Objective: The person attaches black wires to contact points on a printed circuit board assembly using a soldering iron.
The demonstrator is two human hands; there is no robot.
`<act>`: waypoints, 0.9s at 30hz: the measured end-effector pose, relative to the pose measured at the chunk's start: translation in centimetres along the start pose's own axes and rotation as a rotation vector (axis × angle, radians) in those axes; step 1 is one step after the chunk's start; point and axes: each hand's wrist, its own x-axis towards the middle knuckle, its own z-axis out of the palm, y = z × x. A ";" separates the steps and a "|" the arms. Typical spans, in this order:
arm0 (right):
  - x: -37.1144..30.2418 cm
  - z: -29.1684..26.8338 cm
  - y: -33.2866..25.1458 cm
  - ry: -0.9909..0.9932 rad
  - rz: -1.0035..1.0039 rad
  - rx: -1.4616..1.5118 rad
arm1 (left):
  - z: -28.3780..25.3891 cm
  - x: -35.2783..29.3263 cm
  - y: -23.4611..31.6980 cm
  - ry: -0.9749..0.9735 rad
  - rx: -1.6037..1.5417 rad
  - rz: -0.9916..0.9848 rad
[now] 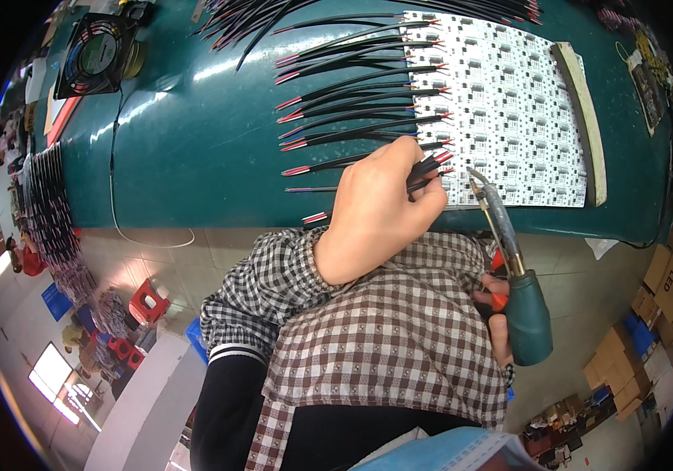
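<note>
My left hand [376, 208] is closed on a few black cables [428, 166] whose bared ends show red and white wires. It rests over the near left edge of a white panel of small circuit boards [501, 110]. In my right hand [498, 339] is a soldering iron [530, 318] with a green handle. The iron's bent metal tip points at the panel, just right of the cable ends; whether it touches cannot be told. Several more black cables [352, 93] lie in a row, their right ends on the panel's left edge.
A dark bar [580, 122] with a pale side lies along the panel's right edge. Loose cables [274, 20] are heaped at the back of the green table [195, 149]. A small fan [95, 53] stands far left, its cord [113, 157] trailing forward. Cable bundles [52, 204] hang left.
</note>
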 end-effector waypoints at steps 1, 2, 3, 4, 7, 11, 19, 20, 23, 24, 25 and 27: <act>0.0 0.1 -0.1 0.002 0.000 -0.001 | 0.0 0.0 0.0 -0.003 0.002 0.001; 0.0 0.1 -0.1 0.009 0.004 0.000 | 0.0 0.1 0.1 -0.006 0.004 0.002; -0.1 0.1 -0.2 0.017 0.007 0.001 | 0.0 0.1 0.1 -0.009 0.002 0.003; 0.0 -0.4 0.1 0.007 0.006 0.003 | -0.1 -0.1 0.0 -0.007 0.010 -0.012; -0.1 -1.6 1.2 -0.130 -0.060 -0.119 | -0.1 -0.4 0.3 -0.007 0.018 -0.034; -0.1 -0.4 0.9 -0.056 -0.078 0.055 | 0.3 -0.2 0.0 0.015 0.066 0.132; 0.1 -0.6 0.4 -0.066 0.003 0.006 | 0.9 -0.4 -0.4 0.049 -0.123 -0.018; 0.0 -0.5 0.4 -0.065 0.006 -0.004 | 1.0 -0.4 -0.5 0.066 -0.151 -0.021; 0.1 -0.4 0.0 -0.066 0.035 -0.022 | 0.9 -0.3 -0.5 0.059 -0.118 -0.025; 0.1 -0.4 -0.1 -0.065 0.055 -0.030 | 0.8 -0.3 -0.4 0.058 -0.119 -0.024; 0.1 -0.3 -0.1 -0.064 0.054 -0.030 | 0.8 -0.3 -0.3 0.059 -0.081 -0.013; 0.1 -0.1 -0.1 -0.039 0.042 -0.008 | 0.8 -0.2 -0.2 0.061 -0.043 -0.002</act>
